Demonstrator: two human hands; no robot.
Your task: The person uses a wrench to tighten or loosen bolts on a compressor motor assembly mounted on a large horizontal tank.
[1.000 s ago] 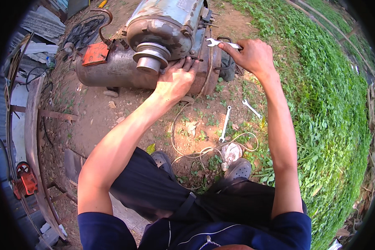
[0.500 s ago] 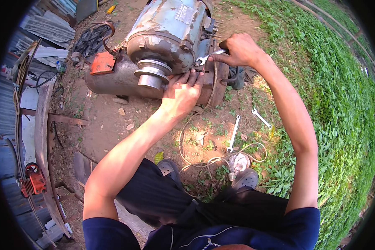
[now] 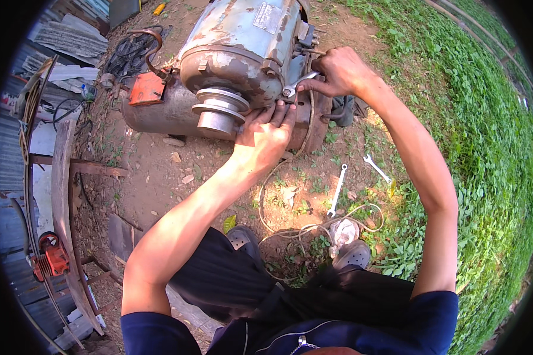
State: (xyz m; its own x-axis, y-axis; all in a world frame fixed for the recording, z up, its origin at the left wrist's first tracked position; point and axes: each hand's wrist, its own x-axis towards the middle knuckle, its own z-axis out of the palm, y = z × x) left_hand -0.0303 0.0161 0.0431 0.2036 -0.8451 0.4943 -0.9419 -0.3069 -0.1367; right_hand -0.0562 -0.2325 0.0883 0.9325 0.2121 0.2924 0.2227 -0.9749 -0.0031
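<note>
A large electric motor [image 3: 234, 38] with flaking blue-grey paint sits on a brown metal tank [image 3: 160, 121]. Its stepped pulley [image 3: 220, 109] faces me. My right hand [image 3: 342, 71] is closed round the handle of a wrench [image 3: 302, 83]. The wrench's head rests at the motor's lower right side, by the mounting foot; the fastener there is too small to make out. My left hand [image 3: 263, 135] lies with fingers stretched out against the motor's base, right of the pulley and just below the wrench head. Its fingertips are partly in shadow.
Two more wrenches, one [image 3: 337, 190] longer and one [image 3: 377, 168] shorter, lie on the dirt. A cable [image 3: 311, 228] loops near my shoes. An orange metal box [image 3: 147, 89] sits on the tank's left. Farther left stand a wooden beam [image 3: 62, 195] and an orange machine [image 3: 54, 255].
The wrench has turned slightly, its handle now at a steeper angle, while my right hand keeps its grip. My left hand stays against the motor's base. The whole view has shifted a little.
</note>
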